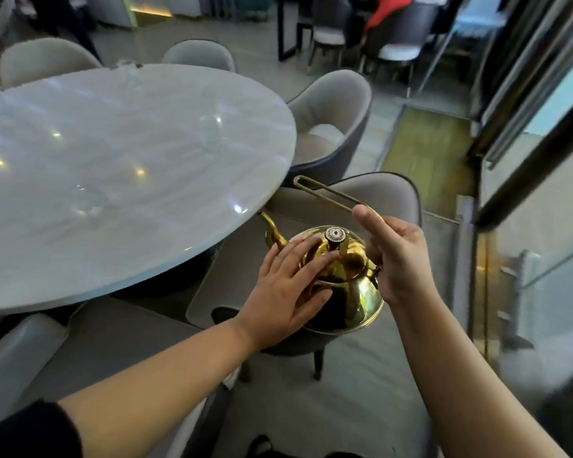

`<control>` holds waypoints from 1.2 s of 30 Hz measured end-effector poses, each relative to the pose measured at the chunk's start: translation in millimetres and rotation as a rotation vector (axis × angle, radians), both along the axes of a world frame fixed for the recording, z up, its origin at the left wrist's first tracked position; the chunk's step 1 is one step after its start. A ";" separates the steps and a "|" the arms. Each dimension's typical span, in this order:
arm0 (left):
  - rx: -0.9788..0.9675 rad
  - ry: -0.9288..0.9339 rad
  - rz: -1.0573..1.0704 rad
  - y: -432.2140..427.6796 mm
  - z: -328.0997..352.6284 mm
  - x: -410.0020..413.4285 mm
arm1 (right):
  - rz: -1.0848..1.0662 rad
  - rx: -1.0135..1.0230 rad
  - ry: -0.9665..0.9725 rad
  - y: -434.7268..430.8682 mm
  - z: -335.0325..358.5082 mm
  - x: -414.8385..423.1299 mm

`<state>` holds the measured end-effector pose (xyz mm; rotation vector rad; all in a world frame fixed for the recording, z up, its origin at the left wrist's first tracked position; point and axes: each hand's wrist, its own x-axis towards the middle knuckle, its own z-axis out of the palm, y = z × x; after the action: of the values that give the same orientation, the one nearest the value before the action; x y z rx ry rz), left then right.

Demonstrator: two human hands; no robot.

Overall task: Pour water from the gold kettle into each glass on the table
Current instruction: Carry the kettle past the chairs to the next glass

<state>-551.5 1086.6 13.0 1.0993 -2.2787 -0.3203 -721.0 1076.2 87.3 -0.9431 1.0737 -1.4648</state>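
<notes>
Both forearms reach in from the bottom edge toward the gold kettle [344, 279], which hangs over a grey chair seat [245, 266] just off the rim of the pale marble table [113, 153]. Blurred clear glasses [212, 130] stand on that table, well apart from the kettle. Polished, domed metal like this likely feels slippery and, if full, heavy, so the thin looped handle [325, 193] is the place to carry it. The right hand [397, 256] pinches that handle between thumb and fingers; the left hand [291, 279] lies spread and flat on the lid beside its jewelled knob [335, 233], gripping nothing. The curved spout [272, 233] points toward the table.
</notes>
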 end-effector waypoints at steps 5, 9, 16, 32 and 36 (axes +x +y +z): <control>0.011 0.027 -0.091 4.6 8.0 -71.5 | -0.103 0.007 -0.049 23.1 9.0 -70.0; 0.039 0.024 -0.149 9.0 7.4 -129.9 | -0.166 0.012 -0.013 34.4 9.8 -127.0; 0.129 0.010 -0.229 -5.9 -10.9 -220.3 | -0.244 0.035 0.032 28.8 -11.4 -216.2; 0.227 0.035 -0.322 -188.2 -38.1 -348.3 | -0.202 0.051 0.064 -148.2 -43.3 -355.6; 0.242 0.028 -0.285 -239.7 -32.5 -364.7 | -0.155 0.050 0.074 -205.6 -38.3 -371.5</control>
<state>-916.2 846.9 -19.5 0.8728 -2.4183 -0.7362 -1092.5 870.6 49.0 -0.9016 1.2557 -1.5311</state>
